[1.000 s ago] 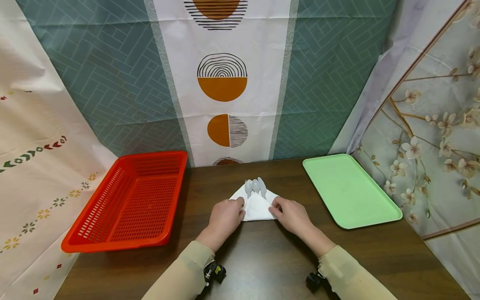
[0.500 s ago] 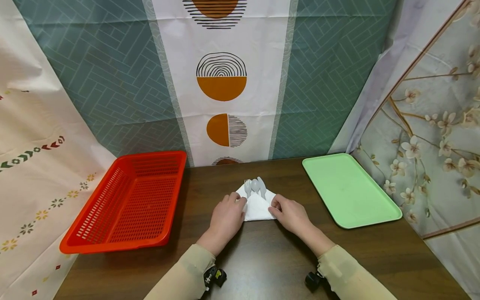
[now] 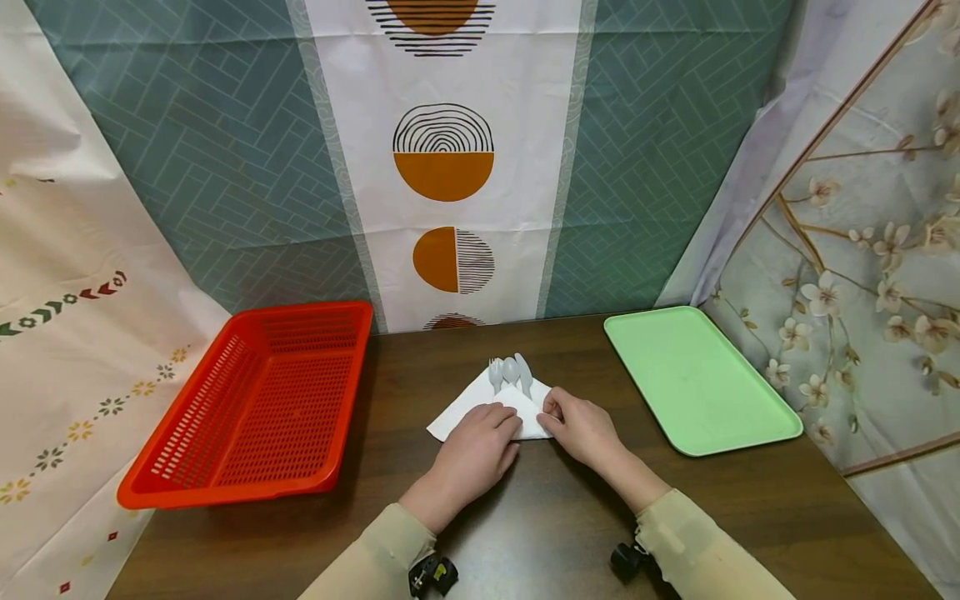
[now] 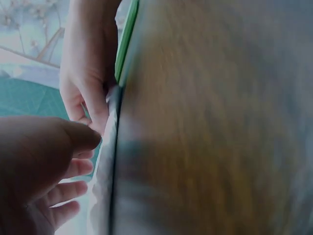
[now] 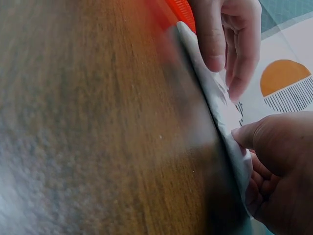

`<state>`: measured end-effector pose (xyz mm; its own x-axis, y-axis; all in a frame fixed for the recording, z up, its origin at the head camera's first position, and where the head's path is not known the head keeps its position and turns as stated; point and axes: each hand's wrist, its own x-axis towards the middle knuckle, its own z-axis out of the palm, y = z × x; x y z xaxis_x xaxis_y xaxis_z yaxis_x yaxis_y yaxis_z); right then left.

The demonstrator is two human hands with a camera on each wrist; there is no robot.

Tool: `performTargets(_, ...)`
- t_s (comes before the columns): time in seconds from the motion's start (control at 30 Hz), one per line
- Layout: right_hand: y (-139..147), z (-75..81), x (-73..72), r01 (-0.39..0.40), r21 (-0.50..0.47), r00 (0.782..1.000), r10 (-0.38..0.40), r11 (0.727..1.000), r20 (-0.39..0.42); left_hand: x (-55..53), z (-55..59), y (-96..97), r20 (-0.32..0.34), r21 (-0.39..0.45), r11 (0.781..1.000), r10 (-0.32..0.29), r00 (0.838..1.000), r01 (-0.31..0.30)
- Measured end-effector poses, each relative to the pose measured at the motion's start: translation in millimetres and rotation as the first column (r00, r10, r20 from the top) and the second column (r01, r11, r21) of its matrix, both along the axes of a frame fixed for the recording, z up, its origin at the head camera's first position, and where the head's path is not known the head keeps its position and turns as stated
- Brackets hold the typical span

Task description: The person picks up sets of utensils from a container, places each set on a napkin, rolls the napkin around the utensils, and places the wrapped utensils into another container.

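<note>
A white paper napkin, partly folded, lies mid-table. Out of its far end stick the heads of a grey plastic fork, spoon and knife; the handles are hidden under the fold. My left hand is over the near part of the napkin, its fingers fairly straight; in the right wrist view its fingers are spread beside the paper. With thumb and curled fingers, my right hand pinches the napkin's right side. In the right wrist view, that thumb presses on the napkin.
At the left stands a red perforated plastic basket. A light green tray lies at the right on the brown wooden table. Patterned cloths hang behind and on both sides. Small black cameras sit on both wrists.
My left hand has let go of the napkin's left edge and moved right, onto its near middle. The napkin's left flap now spreads out to the left. My right hand has kept its place.
</note>
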<state>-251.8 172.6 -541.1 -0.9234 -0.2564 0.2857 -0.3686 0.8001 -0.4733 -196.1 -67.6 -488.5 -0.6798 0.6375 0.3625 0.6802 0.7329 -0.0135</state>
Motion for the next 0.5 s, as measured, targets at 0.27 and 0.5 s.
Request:
performTargets(0.27, -14.0, 40.9, 21.5, 0.041, 0.01, 0.991, -0.042, 0.999, 0.127, 10.3, 4.1, 7.8, 0.192, -0.127, 0.991, -0.015, 0.981, 0.04)
performTargets(0.5, -15.7, 43.0, 21.5, 0.067, 0.04, 0.983, -0.073, 0.997, 0.167, 10.2, 8.0, 9.5, 0.203, -0.152, 0.987, -0.014, 0.979, 0.045)
